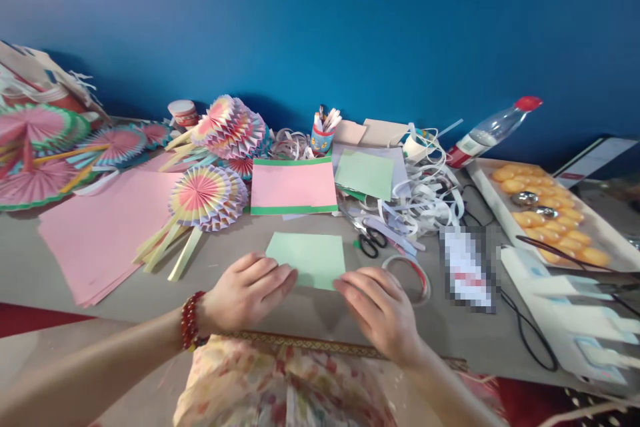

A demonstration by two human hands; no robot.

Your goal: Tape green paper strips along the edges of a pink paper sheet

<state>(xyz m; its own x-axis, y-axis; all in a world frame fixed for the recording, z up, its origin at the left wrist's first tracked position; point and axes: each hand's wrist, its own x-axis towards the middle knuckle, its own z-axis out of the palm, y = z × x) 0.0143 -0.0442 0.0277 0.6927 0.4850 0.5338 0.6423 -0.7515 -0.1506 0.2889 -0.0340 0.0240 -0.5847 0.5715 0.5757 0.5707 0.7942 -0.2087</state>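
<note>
A pale green sheet of paper [307, 257] lies on the grey table in front of me. My left hand [253, 290] has its fingers closed at the sheet's lower left corner, a red bead bracelet on the wrist. At the lower right corner, my right hand [380, 307] pinches the edge between thumb and fingers. Just behind the sheet is a pink card with green borders [294, 185]. Black-handled scissors [371, 241] and a roll of tape [407, 279] rest to the right of the sheet.
Pleated paper fans [207, 197] and pink sheets [115, 227] cover the left side. More green paper [365, 173], a pen cup [322, 139] and tangled white paper strips [425, 197] sit behind. At right are a bottle [493, 133], a food tray [480, 183] and a white power strip [555, 313].
</note>
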